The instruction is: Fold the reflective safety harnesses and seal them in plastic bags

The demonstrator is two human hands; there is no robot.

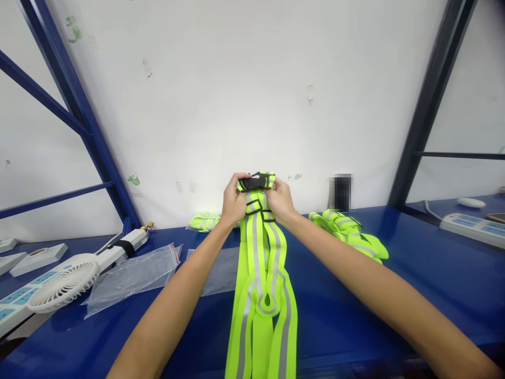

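Note:
Between my two hands, a black side-release buckle is held up in front of the wall. It belongs to a neon yellow reflective harness with grey stripes, whose straps hang down toward me over the table. My left hand is closed on the buckle's left end and its strap. At the other end, my right hand pinches the strap beside the buckle. Black strap sliders sit just below. Some fingertips are hidden behind the buckle.
On the blue table lie clear plastic bags, a white fan and a power strip at left. A folded neon bundle rests behind my left arm, more neon straps at right. Blue posts frame the wall.

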